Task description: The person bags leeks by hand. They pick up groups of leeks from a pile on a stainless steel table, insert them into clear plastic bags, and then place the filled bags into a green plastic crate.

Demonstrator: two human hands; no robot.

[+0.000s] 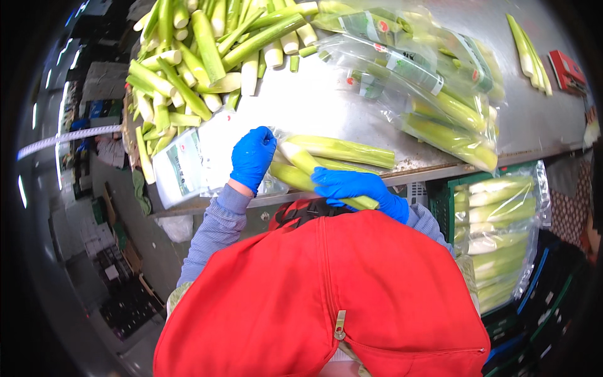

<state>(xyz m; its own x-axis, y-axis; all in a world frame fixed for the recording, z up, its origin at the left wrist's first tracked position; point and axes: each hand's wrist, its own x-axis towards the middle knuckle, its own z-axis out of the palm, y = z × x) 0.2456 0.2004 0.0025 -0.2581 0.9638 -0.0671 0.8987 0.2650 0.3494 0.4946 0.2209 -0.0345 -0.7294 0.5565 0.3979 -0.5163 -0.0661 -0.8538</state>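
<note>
My left hand point(254, 158), in a blue glove, is closed on the edge of a clear plastic bag near the front of the steel table. My right hand point(358, 188), gloved too, grips a trimmed leek point(301, 158) whose white end points into the bag's mouth. Beside it lie another leek point(344, 150) and a third, paler one point(292, 176), partly hidden by the right hand. How far each leek sits inside the bag cannot be told. Flat printed plastic bags point(179, 169) lie left of my left hand.
A large heap of leeks point(202, 52) covers the table's back left. Bagged leeks point(438, 103) are piled at right, beyond them loose leeks point(530, 56) and a red box point(567, 70). A green crate point(440, 202) with bagged leeks stands below the table edge point(424, 173).
</note>
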